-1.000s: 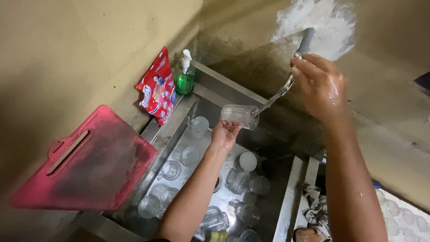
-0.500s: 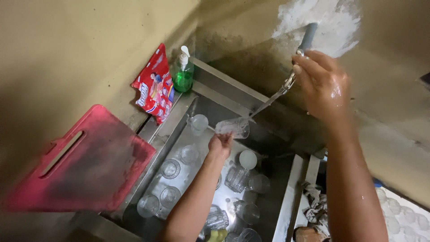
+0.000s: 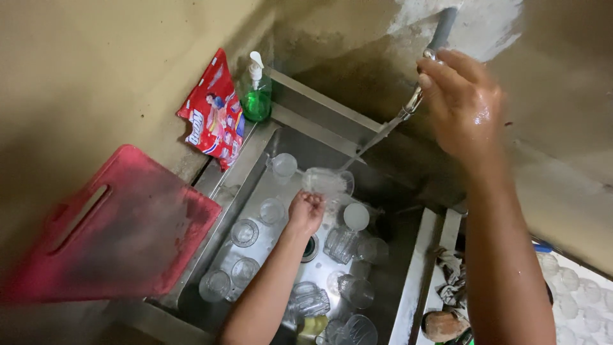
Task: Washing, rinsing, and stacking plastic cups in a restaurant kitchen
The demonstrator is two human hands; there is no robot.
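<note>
My left hand [image 3: 305,212] grips a clear glass [image 3: 325,181] under the tap [image 3: 408,108]; my right hand [image 3: 463,105] grasps that tap.

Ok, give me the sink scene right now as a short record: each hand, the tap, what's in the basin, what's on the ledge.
left hand: holds a clear glass under the spout
right hand: on the tap at the wall
water: cannot tell if running
sink: many clear glasses, some upright, some on their sides
ledge: green soap bottle, red packet
left of sink: red cutting board
</note>
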